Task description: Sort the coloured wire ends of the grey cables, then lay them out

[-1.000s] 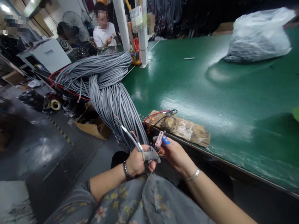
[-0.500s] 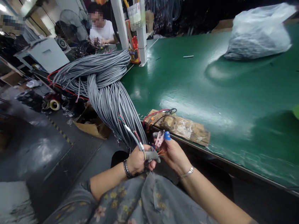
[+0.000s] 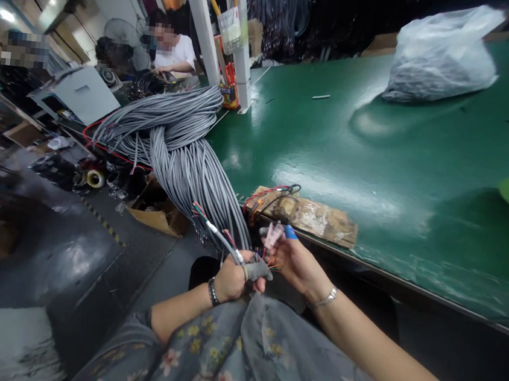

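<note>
Grey cable (image 3: pixel 223 241), in the left hand (image 3: pixel 233 274), fingers curled firmly around it; long axis slants up and leftward, away from the right hand (image 3: pixel 297 266). Thin coloured wires (image 3: pixel 272 266) fan rightward from that grip. Right hand half closed, seemingly pinching a blurred pink piece (image 3: pixel 273 235), just above the wires and nearer this hand. White band (image 3: pixel 211 226) on cable: no legible marking. Yellow packet (image 3: pixel 231 98) by the post (image 3: pixel 244 80): lettering, unreadable.

Slanted grey cable (image 3: pixel 225 243), coloured wires (image 3: pixel 199 210) exposed, near 1 blurred pink piece (image 3: pixel 272 236)
</note>
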Action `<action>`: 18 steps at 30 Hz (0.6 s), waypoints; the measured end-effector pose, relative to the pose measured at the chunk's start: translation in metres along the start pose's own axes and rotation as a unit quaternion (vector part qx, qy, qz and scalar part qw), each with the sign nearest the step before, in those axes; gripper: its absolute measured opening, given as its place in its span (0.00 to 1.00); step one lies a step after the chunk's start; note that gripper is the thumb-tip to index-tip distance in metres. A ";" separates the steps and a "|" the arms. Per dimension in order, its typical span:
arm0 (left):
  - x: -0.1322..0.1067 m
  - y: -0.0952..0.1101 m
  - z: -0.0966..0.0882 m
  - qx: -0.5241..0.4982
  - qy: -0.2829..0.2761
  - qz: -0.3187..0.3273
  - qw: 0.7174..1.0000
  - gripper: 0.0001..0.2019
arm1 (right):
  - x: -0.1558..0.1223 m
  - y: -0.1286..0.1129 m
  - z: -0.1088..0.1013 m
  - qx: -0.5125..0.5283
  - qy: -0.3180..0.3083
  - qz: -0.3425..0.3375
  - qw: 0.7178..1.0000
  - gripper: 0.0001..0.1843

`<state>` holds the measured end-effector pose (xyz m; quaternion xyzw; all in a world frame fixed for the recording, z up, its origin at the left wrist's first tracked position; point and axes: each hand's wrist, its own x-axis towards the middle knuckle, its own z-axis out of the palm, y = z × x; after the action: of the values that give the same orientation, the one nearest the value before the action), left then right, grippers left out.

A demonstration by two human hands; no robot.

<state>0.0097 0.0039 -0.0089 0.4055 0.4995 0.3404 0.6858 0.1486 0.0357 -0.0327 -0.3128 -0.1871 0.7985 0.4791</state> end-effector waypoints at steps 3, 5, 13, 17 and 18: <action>-0.001 0.000 0.005 -0.014 0.028 0.003 1.000 0.18 | 0.001 0.001 0.001 -0.023 0.013 -0.045 0.999 0.23; 0.001 0.001 0.008 -0.028 0.044 0.006 0.999 0.18 | 0.001 0.002 0.002 -0.030 0.015 -0.061 0.998 0.25; 0.008 0.001 0.011 -0.040 0.066 0.008 0.997 0.17 | 0.005 0.001 0.003 -0.004 -0.002 -0.023 1.000 0.23; 0.010 -0.002 0.011 -0.025 0.069 0.009 0.997 0.17 | 0.006 0.004 0.004 -0.004 0.011 -0.041 0.999 0.23; 0.010 -0.002 0.011 -0.022 0.070 0.010 0.997 0.17 | 0.006 0.004 0.005 -0.006 0.009 -0.042 0.999 0.23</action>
<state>0.0230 0.0094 -0.0129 0.3706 0.5347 0.3850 0.6546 0.1407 0.0392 -0.0337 -0.3148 -0.2007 0.7736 0.5120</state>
